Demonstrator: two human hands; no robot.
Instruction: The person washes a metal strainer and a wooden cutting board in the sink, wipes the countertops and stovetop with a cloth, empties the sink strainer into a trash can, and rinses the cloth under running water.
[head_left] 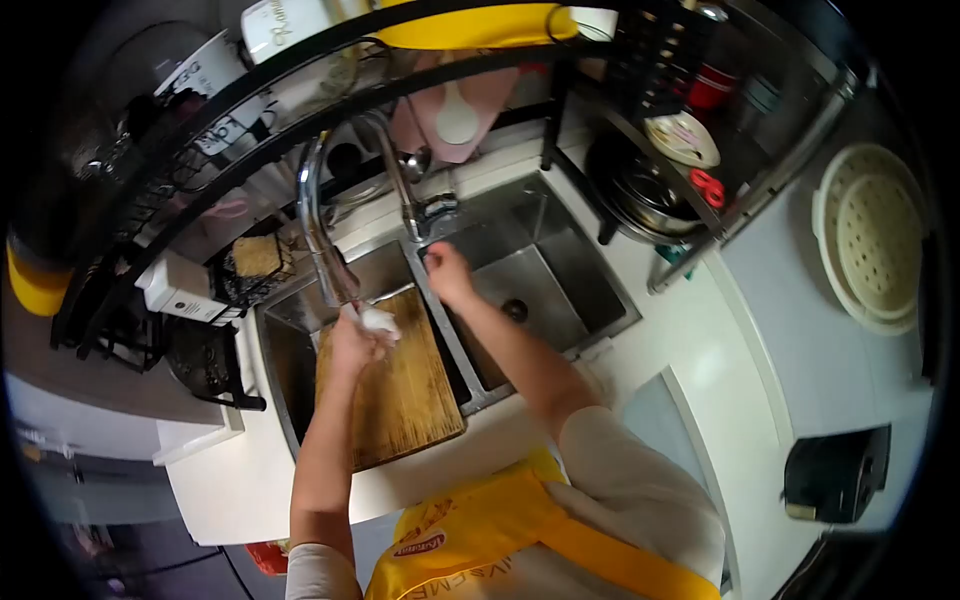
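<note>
Two hands are over the double sink (590, 346): the left hand (352, 348) grasps a white wad (380, 322) beneath the faucet (309, 205), above the wooden board (405, 390). The right hand (447, 272) is clenched near the back end of the divider (446, 335); whether it grips anything, I cannot tell. The board lies tilted in the left basin, its near end over the front rim. Behind the tabletop's (655, 285) back edge stands a black rack (553, 115).
</note>
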